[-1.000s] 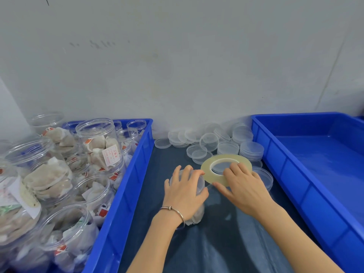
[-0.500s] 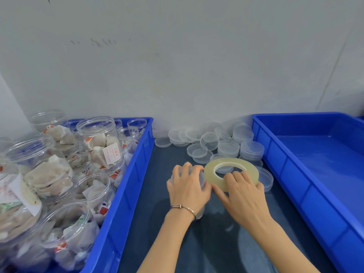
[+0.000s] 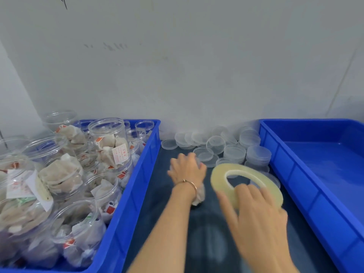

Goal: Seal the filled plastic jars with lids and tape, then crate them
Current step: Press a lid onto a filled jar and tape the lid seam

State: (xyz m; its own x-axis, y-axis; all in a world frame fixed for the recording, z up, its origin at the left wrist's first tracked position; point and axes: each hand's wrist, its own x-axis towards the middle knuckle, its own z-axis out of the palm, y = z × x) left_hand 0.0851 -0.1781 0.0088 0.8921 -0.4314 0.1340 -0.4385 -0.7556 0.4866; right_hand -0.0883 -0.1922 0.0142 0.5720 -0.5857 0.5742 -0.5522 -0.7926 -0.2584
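Observation:
A clear filled jar (image 3: 199, 195) stands on the dark table between the two crates, mostly hidden under my left hand (image 3: 187, 171), which grips its top. To the right of the jar, my right hand (image 3: 256, 217) holds a flat, pale yellow roll of tape (image 3: 244, 184) tilted above the table. Its fingers reach through the roll's hole. Loose clear lids (image 3: 215, 144) lie in piles at the back by the wall. Several open jars of tea bags (image 3: 108, 142) fill the blue crate on the left (image 3: 136, 186).
A second blue crate (image 3: 315, 190) with nothing in it sits on the right, its near wall close to my right hand. A grey wall closes off the back. Stacked lids (image 3: 258, 154) stand just behind the tape roll.
My right hand has pulled the tape roll away from the jar, to the right and toward me. My left hand stays on the jar's top and has turned a little.

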